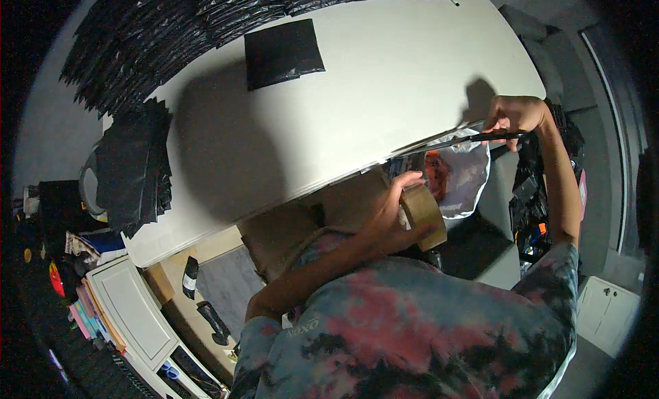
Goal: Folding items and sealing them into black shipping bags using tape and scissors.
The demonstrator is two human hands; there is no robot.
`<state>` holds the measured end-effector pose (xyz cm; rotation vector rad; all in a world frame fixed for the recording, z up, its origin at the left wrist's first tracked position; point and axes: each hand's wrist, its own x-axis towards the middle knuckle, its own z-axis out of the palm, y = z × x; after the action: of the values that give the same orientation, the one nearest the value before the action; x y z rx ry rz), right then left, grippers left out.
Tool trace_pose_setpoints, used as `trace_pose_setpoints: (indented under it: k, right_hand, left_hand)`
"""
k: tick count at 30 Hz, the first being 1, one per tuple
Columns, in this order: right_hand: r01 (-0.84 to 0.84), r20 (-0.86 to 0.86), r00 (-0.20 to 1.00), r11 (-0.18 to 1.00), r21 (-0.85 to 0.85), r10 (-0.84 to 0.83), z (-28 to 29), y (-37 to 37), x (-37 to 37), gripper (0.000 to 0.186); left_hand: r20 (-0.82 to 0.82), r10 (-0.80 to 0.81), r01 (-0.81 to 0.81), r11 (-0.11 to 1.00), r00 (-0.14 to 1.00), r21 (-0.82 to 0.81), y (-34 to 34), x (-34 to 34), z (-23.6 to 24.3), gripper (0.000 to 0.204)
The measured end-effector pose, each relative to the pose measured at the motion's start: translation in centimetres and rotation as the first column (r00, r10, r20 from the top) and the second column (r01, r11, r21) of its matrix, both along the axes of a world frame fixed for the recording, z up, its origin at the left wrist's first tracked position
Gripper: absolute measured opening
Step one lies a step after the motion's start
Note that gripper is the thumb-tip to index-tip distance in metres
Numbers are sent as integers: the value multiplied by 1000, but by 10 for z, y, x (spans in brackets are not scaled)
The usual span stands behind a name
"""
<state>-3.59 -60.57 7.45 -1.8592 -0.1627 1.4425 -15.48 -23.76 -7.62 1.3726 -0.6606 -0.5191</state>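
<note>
In the head view, the left hand (pixel 398 196) is closed around a roll of brown tape (pixel 423 215), held just below the edge of the white table (pixel 384 76), close to the person's chest. The right hand (pixel 515 116) is out at the table's right corner, with its fingers pinched on the end of a long dark strip (pixel 473 137) that runs back toward the roll; I judge this strip to be tape pulled off the roll, but it is thin and I cannot be sure. Between the hands, below the table edge, hangs a shiny grey bag (pixel 467 183) with something red-orange inside. The step in hand seems to be drawing out a length of tape over this bag. The next move would call for keeping the strip tight and straight, so that it does not twist or stick to itself. The roll looks smooth and round, cardboard-brown; the bag is thin, crinkled plastic. On the table lies one flat black square bag (pixel 283 52), matte, and rows of similar black bags (pixel 206 21) overlap like scales along the far edge.
</note>
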Motion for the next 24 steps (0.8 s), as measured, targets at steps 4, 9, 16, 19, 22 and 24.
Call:
trace_pose_setpoints:
  k: [4, 9, 16, 19, 22, 24]
  right_hand:
    - [7, 70, 998, 997, -72, -1, -3, 10, 3, 51]
    - [-219, 224, 947, 972, -82, 232, 2, 16, 12, 48]
    - [132, 388, 919, 983, -125, -74, 46, -4, 18, 45]
    - [306, 722, 687, 935, -181, -85, 17, -17, 18, 40]
    - [295, 890, 325, 860, -417, 320, -13, -23, 33, 45]
    - [361, 922, 228, 852, -379, 313, -25, -12, 34, 41]
  left_hand:
    - [-31, -9, 9, 1000, 999, 4, 0, -1, 1, 97]
    - [22, -8, 7, 999, 1000, 37, 2, -1, -1, 89]
    - [-5, -147, 147, 985, 989, 93, 7, -10, 3, 85]
    - [82, -109, 103, 992, 991, 75, 4, -8, 3, 87]
    - [103, -111, 109, 994, 988, 24, -1, -5, 6, 86]
    - [112, -122, 118, 992, 986, 34, -3, -3, 11, 86]
